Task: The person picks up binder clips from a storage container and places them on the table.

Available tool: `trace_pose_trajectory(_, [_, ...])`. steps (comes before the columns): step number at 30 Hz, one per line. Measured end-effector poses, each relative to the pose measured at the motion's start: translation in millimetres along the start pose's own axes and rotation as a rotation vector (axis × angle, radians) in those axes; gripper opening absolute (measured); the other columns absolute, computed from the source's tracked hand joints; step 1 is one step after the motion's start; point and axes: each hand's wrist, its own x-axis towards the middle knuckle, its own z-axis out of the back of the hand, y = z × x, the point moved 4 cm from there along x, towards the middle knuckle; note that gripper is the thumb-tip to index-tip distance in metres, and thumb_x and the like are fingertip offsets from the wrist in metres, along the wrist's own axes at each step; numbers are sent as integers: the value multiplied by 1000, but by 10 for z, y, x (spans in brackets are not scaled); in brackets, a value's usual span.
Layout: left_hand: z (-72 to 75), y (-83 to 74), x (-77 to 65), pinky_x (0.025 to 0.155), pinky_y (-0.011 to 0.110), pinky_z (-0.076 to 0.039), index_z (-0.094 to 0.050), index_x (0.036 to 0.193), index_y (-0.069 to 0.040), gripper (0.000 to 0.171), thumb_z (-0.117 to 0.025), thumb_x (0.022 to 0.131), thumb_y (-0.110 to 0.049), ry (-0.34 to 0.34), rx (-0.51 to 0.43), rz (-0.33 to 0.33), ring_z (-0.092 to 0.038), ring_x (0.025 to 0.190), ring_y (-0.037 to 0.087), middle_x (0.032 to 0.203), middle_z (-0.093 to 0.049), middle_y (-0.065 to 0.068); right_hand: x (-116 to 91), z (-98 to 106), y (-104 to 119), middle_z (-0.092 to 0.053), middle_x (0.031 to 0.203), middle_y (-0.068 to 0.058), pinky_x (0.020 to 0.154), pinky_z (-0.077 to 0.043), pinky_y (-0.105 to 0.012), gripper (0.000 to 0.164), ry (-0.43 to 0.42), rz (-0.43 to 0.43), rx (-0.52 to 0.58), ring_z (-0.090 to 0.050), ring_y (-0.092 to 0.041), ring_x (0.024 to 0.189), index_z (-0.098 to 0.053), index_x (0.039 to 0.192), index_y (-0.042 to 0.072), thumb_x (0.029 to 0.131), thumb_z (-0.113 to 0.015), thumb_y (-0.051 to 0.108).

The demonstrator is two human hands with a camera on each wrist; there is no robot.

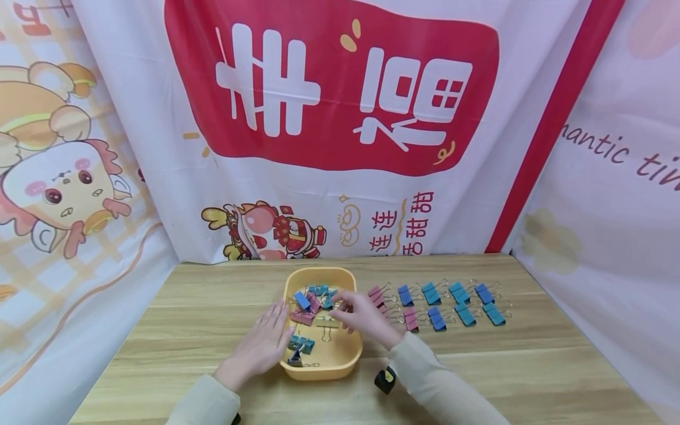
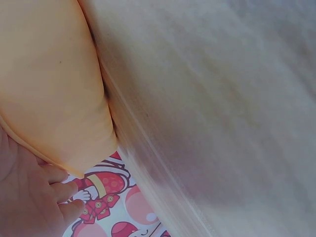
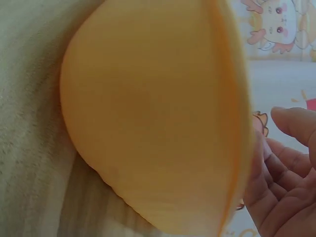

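A yellow-orange plastic basin point(image 1: 332, 370) holds several binder clips in pink, blue, teal and a gold one point(image 1: 327, 321). My left hand point(image 1: 264, 336) lies along its left rim with fingers extended; in the left wrist view its fingers point(image 2: 59, 190) show beside the basin wall point(image 2: 49, 84). Over the basin's right rim reaches my right hand point(image 1: 363, 316), its fingertips above the clips near the gold one. Thumb and fingers point(image 3: 291, 123) stand apart in the right wrist view, with no clip visible between them. The basin wall point(image 3: 148, 113) fills much of that view.
Right of the basin, two rows of pink, blue and teal binder clips point(image 1: 437, 319) lie on the wooden table point(image 1: 478, 372). A small black object point(image 1: 385, 381) is by the right sleeve. Printed cloth point(image 1: 329, 195) hangs behind and at both sides.
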Motion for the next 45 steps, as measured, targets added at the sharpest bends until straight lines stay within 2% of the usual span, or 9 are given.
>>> trace_pose_trajectory(7, [-1, 2, 2, 108, 47, -16, -23, 142, 7, 57, -30, 101, -33, -3, -10, 3, -12, 135, 35, 148, -12, 21, 40, -141, -36, -58, 75, -1, 52, -54, -33, 30, 64, -49, -79, -59, -21, 61, -61, 112, 3, 85, -67, 14])
trace_pose_trajectory(13, [8, -6, -3, 108, 47, -15, -22, 142, 7, 57, -29, 101, -33, -4, -17, -1, -12, 136, 35, 148, -11, 21, 68, -222, -3, -58, 71, -1, 48, -52, -29, 32, 104, -64, -148, -61, -31, 63, -60, 113, -2, 84, -67, 11])
trace_pose_trajectory(16, [14, -13, -5, 108, 47, -15, -22, 142, 7, 57, -29, 101, -33, -3, -24, -1, -12, 136, 35, 148, -11, 21, 72, -259, -9, -58, 70, -1, 47, -51, -27, 30, 113, -87, -164, -62, -31, 63, -60, 110, -4, 84, -67, 8])
trace_pose_trajectory(23, [19, -16, -1, 108, 47, -16, -23, 142, 7, 57, -29, 101, -32, -4, -27, 3, -12, 135, 35, 148, -11, 21, 83, -304, -35, -58, 70, 2, 47, -50, -24, 24, 93, -136, -250, -60, -19, 61, -63, 104, -1, 82, -68, 9])
trace_pose_trajectory(30, [13, -8, 1, 108, 47, -15, -22, 142, 7, 57, -29, 101, -32, -2, -29, 4, -12, 136, 35, 148, -10, 21, 90, -327, -16, -56, 67, 7, 48, -47, -21, 3, 93, -91, -338, -53, -8, 58, -67, 82, 9, 83, -69, 12])
trace_pose_trajectory(37, [7, -6, -1, 108, 48, -16, -23, 142, 7, 57, -30, 101, -32, -3, -33, 3, -12, 135, 35, 148, -10, 21, 65, -335, 7, -53, 65, 8, 48, -45, -20, 10, 97, -27, -402, -51, -7, 57, -63, 72, 11, 79, -69, 7])
trace_pose_trajectory(40, [5, -7, -1, 108, 48, -16, -23, 142, 7, 57, -30, 101, -33, -3, -33, 3, -12, 135, 35, 148, -10, 21, 55, -332, 5, -53, 65, 8, 50, -45, -20, 14, 84, -13, -390, -50, -7, 58, -60, 71, 13, 80, -69, 6])
trace_pose_trajectory(45, [0, -7, 3, 108, 47, -16, -22, 142, 7, 57, -30, 101, -33, -4, -33, 3, -12, 135, 35, 148, -10, 21, 39, -307, 3, -55, 67, 5, 50, -46, -21, 16, 61, -7, -294, -51, -8, 60, -58, 73, 15, 83, -67, 8])
